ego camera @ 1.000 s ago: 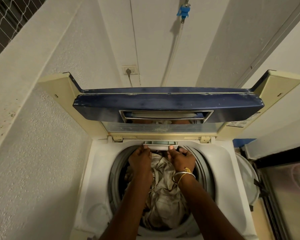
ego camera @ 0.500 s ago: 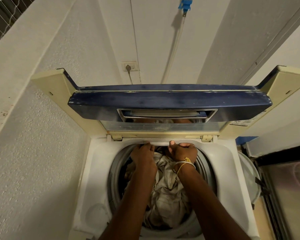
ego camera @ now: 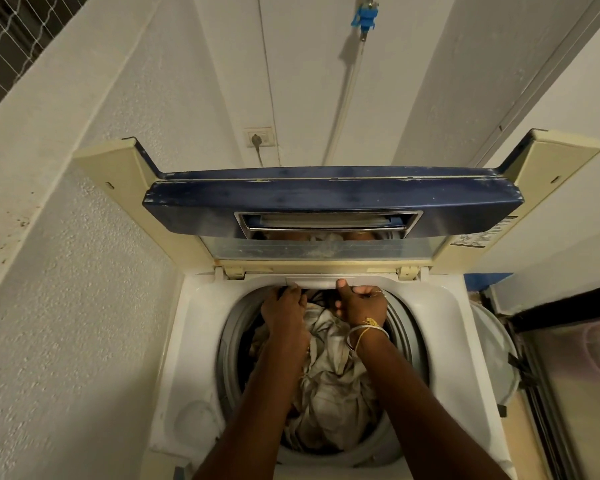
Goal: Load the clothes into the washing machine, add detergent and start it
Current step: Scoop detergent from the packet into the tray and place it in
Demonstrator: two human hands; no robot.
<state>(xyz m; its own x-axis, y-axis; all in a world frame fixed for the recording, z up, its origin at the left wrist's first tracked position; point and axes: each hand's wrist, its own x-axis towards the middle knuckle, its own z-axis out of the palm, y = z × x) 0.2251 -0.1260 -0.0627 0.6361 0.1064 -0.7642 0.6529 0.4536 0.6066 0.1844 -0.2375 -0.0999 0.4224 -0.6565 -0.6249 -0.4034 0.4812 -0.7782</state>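
The small pale plastic detergent drawer point(ego camera: 311, 283) at the rear rim of the white top-loading washing machine point(ego camera: 194, 341) is now sitting nearly flush with the rim. One second ago it was projecting outward, with a greenish interior showing; half a second ago it was already mostly in. Both hands have been pushing it home.

The left hand point(ego camera: 284, 308) is pressing its fingertips against the drawer's left end; its grip is loosely curled and clamped on nothing that can be made out. The right hand point(ego camera: 362, 306), wearing silver and gold bangles point(ego camera: 366, 330), is resting its thumb on the drawer's right end, the other fingers folded together into the palm and holding nothing visible.

The crumpled beige clothes point(ego camera: 329, 379) are lying inside the grey-rimmed drum, beneath both forearms. The blue-and-cream hinged lid point(ego camera: 329, 199) is standing raised against the back wall.

Judgement: loading appears complete, and the drawer closing suggests the detergent step is finishing, though no detergent is visible. Lowering the lid and starting the cycle are remaining. The controls are not identifiable in this view.
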